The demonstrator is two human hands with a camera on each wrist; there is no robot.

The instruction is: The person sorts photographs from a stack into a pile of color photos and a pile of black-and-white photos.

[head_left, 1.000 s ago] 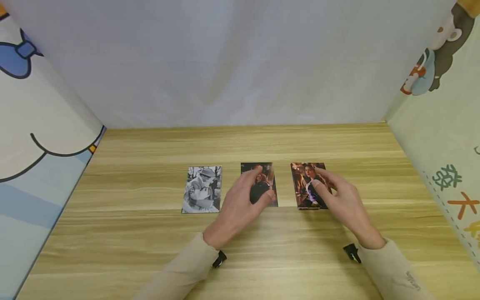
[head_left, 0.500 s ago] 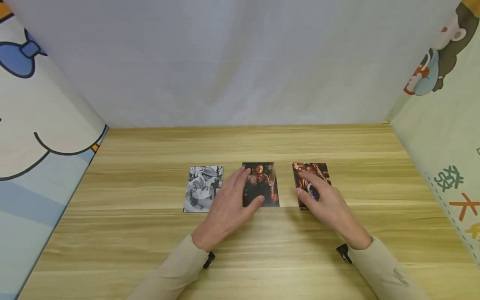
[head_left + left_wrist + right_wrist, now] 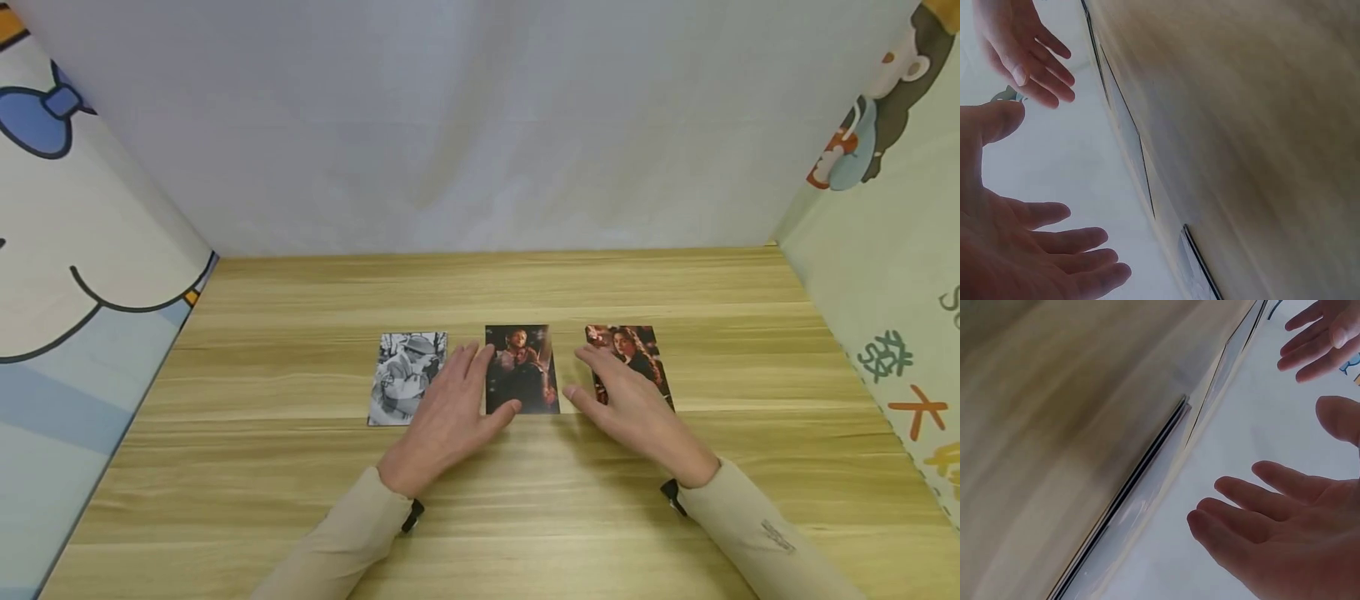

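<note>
Three picture cards lie in a row on the wooden table: a black-and-white one point(image 3: 397, 387) on the left, a dark one point(image 3: 517, 379) in the middle, and one with a long-haired figure point(image 3: 647, 354) on the right. The right one tops a thin stack, whose layered edge point(image 3: 1132, 481) shows in the right wrist view. My left hand point(image 3: 446, 408) hovers between the left and middle cards with fingers extended, holding nothing. Above the right stack hovers my right hand point(image 3: 637, 412), also holding nothing, and it hides the stack's lower left part. Both hands show clear of the tabletop in the wrist views.
The wood-grain table point(image 3: 480, 292) ends at a pale backdrop point(image 3: 480, 125). Cartoon-printed panels stand at the left point(image 3: 105, 225) and right point(image 3: 862, 275).
My right hand has lifted off the right stack and shifted left toward the middle card. My left hand has drawn back leftward, uncovering the middle card. The cards stay in their row.
</note>
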